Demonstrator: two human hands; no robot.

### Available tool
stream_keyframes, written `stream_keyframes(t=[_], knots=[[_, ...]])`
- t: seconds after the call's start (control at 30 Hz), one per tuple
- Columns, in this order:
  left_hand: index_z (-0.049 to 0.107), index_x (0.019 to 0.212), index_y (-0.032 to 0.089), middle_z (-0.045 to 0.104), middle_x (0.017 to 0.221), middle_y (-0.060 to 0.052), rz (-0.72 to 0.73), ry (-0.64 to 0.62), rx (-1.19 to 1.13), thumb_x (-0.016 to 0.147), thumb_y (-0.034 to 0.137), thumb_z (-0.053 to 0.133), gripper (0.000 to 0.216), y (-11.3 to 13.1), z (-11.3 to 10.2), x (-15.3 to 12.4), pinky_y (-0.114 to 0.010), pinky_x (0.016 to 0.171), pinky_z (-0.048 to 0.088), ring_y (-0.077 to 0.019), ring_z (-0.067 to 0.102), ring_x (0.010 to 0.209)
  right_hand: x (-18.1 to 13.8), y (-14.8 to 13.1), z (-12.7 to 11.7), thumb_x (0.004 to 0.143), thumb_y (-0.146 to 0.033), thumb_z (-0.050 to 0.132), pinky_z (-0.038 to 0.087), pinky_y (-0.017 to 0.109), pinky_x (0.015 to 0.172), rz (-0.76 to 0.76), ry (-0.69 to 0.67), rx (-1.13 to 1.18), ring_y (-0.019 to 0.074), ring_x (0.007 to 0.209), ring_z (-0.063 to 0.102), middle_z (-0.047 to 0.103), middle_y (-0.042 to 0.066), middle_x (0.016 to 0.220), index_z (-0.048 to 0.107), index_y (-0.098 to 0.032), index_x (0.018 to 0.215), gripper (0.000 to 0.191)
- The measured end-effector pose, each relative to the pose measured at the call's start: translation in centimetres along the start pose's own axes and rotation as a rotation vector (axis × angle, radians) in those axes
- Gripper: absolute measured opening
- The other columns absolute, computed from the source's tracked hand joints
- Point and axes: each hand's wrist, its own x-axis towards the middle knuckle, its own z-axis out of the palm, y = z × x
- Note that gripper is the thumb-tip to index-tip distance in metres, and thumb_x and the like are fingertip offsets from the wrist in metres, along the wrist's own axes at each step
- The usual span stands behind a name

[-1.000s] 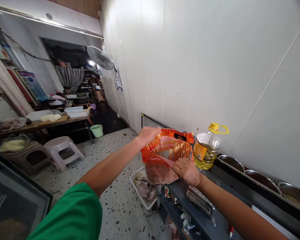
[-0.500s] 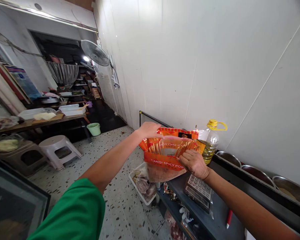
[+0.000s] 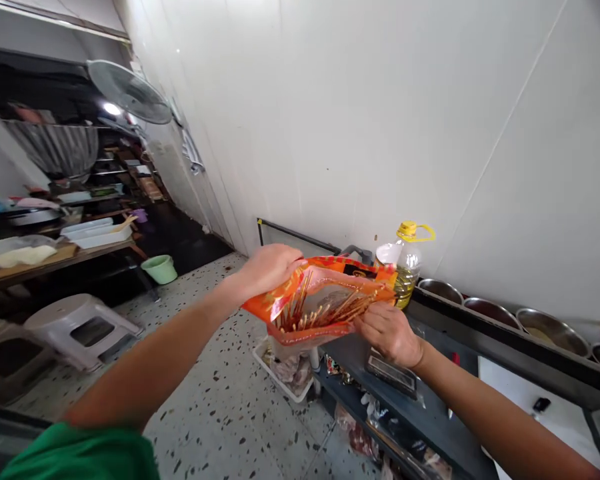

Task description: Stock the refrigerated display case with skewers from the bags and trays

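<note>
An orange plastic bag (image 3: 267, 304) hangs between my hands over the shelf's near end, its mouth pulled wide. Inside it, many thin wooden skewers (image 3: 305, 319) lie with their ends toward the opening. My left hand (image 3: 273, 268) grips the bag's upper left rim, fingers partly hidden behind the plastic. At the right edge, my right hand (image 3: 389, 335) is closed on the rim close to some skewer ends; whether it also pinches a skewer, I cannot tell. Below that hand, a keypad device (image 3: 393, 375) lies on the dark shelf unit (image 3: 443, 393).
Beyond the bag stands an oil bottle (image 3: 407, 263) with a yellow cap. Metal bowls (image 3: 555, 331) line the wall side. A white crate (image 3: 285, 390) with bagged contents sits on the floor. Left are a stool (image 3: 70, 317), a green bucket (image 3: 161, 269) and a table (image 3: 75, 257).
The bag's mouth has tilted toward me and opened wider, showing more of the skewers. My left hand has moved left with its rim. The camera view has shifted to the right.
</note>
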Motion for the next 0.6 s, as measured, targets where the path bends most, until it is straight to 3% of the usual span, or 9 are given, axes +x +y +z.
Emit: stream_keyframes(t=[0.1,0.2,0.33,0.47,0.6], knots=[[0.062,0.082,0.019,0.068,0.077,-0.003,0.098,0.042,0.004,0.096,0.027,0.038,0.029,2.8,-3.1,-3.1,-0.027,0.062,0.033,-0.0165,0.060,0.072,-1.7,-3.9,-2.8,0.096,-0.010,0.057,0.041,0.029,0.062,0.016,0.045,-0.017,0.0126,0.064,0.054,0.063,0.001,0.067,0.065,-0.010,0.091,0.009],[0.050,0.067,0.020,0.054,0.056,0.001,0.218,0.063,0.005,0.094,0.032,0.038,0.032,6.5,-5.7,-5.5,-0.026,0.052,0.026,-0.0119,0.048,0.050,-3.5,-8.0,-5.7,0.091,-0.009,0.063,0.044,0.029,0.059,0.074,0.089,-0.029,0.0135,0.064,0.058,0.064,0.002,0.066,0.067,-0.009,0.090,0.004],[0.043,0.062,0.022,0.044,0.047,0.005,0.467,0.093,-0.030,0.099,0.037,0.034,0.040,11.8,-7.3,-7.5,-0.026,0.044,0.023,-0.0098,0.040,0.038,-6.4,-13.4,-10.3,0.086,-0.009,0.068,0.049,0.031,0.059,0.170,0.116,-0.043,0.0156,0.067,0.064,0.069,0.005,0.071,0.069,-0.009,0.087,0.001],[0.040,0.061,0.024,0.039,0.043,0.006,0.650,0.056,-0.051,0.097,0.030,0.033,0.037,18.0,-7.7,-9.4,-0.027,0.040,0.021,-0.0103,0.035,0.034,-9.5,-19.1,-16.8,0.086,-0.010,0.068,0.050,0.031,0.058,0.287,0.074,-0.094,0.0151,0.064,0.064,0.069,0.004,0.069,0.068,-0.011,0.088,0.002],[0.038,0.062,0.023,0.040,0.045,0.005,0.754,-0.056,-0.113,0.093,0.028,0.036,0.031,26.2,-8.8,-12.3,-0.026,0.041,0.020,-0.0111,0.034,0.037,-12.7,-26.3,-25.1,0.091,-0.011,0.063,0.047,0.031,0.057,0.429,0.020,-0.151,0.0141,0.059,0.060,0.066,0.003,0.063,0.065,-0.011,0.090,0.002]])
